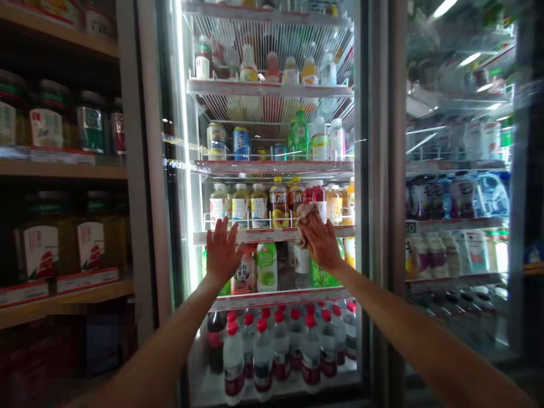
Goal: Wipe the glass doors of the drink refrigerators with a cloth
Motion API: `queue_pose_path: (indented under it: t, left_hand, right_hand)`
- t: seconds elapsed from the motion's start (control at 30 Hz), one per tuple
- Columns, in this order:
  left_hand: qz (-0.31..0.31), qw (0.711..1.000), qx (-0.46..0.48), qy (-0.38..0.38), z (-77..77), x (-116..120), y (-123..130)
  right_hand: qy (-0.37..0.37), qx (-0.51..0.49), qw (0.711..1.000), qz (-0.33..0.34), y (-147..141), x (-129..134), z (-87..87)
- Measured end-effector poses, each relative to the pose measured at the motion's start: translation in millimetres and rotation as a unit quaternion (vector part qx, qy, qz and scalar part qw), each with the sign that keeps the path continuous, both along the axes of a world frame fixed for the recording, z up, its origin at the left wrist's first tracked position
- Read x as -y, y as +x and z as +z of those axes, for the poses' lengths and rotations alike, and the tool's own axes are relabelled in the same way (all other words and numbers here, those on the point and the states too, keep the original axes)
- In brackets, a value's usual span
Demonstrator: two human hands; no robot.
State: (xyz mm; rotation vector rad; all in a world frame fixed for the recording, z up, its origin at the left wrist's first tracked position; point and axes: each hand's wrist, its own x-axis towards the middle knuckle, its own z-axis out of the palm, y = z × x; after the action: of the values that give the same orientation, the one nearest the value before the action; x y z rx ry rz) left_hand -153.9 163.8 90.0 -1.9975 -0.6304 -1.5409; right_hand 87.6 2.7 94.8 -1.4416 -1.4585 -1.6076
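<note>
Cloth: partly covered by right hand; finger undersides and grip hidden. Green bottle: partly masked below right hand. Pink bottle: left edge covered by left hand. Both forearms: cut off by lower edge. Price strip between hands: print too small to read. Jars, far left of left hand: outermost cropped. Side cooler, right of right hand: contents blurred. Area below jars: dark, pixelated.
</note>
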Motion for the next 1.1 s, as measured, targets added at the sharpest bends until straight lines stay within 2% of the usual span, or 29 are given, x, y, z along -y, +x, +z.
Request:
queue_pose_path:
  t: [0.07, 0.13, 0.2, 0.3, 0.37, 0.43, 0.57, 0.63, 0.7, 0.8, 0.87, 0.93, 1.03, 1.1]
  left_hand:
    - [0.001, 1.0, 0.004, 0.008, 5.7, 2.4, 3.5]
    - [0.002, 1.0, 0.001, 0.017, 13.4, 5.0, 8.0]
    - [0.005, 1.0, -0.004, 0.019, 21.1, 7.4, 12.5]
    - [0.011, 1.0, -0.004, 0.009, 27.7, 10.3, 16.9]
    - [0.013, 1.0, -0.004, 0.004, 28.2, 11.7, 17.1]
    - [0.013, 1.0, -0.009, 0.001, 27.1, 12.8, 15.7]
    - [0.013, 1.0, -0.016, -0.002, 29.1, 13.2, 12.7]
    - [0.014, 1.0, -0.01, 0.001, 35.1, 12.1, 12.0]
    - [0.014, 1.0, 0.004, -0.002, 44.1, 10.4, 11.7]
    - [0.02, 0.999, 0.017, -0.02, 57.6, 8.2, 11.8]
    - [0.023, 0.999, 0.014, -0.028, 62.5, 7.7, 12.4]
    - [0.024, 0.999, 0.01, -0.028, 63.5, 7.8, 12.7]
    - [0.027, 0.999, 0.004, -0.021, 62.4, 7.4, 10.3]
    - [0.029, 0.999, -0.004, -0.013, 64.1, 5.7, 6.0]
  right_hand:
    - [-0.038, 0.063, 0.997, 0.012, 1.0, 4.2, -22.7]
    - [-0.065, 0.097, 0.993, 0.015, 6.1, 7.8, -27.2]
    - [-0.047, 0.069, 0.997, 0.004, 15.4, 10.7, -9.0]
    - [0.043, -0.047, 0.998, -0.021, 31.7, 14.3, 33.5]
    - [0.072, -0.085, 0.994, -0.024, 39.4, 17.4, 45.5]
    - [0.063, -0.077, 0.995, -0.019, 42.9, 22.1, 34.3]
    - [0.014, -0.026, 0.999, -0.018, 47.3, 32.5, -12.9]
    - [0.017, -0.026, 0.999, -0.023, 54.7, 35.1, -14.1]
    - [0.061, -0.061, 0.996, -0.019, 64.8, 35.6, 8.7]
    - [0.161, -0.139, 0.977, 0.002, 75.2, 30.6, 63.3]
    - [0.204, -0.164, 0.965, 0.012, 71.7, 22.6, 90.2]
    - [0.181, -0.144, 0.973, 0.018, 58.9, 13.0, 99.2]
    - [0.054, -0.037, 0.998, 0.027, 37.1, 3.5, 89.4]
    - [0.002, 0.014, 1.0, 0.02, 33.8, 5.0, 84.5]
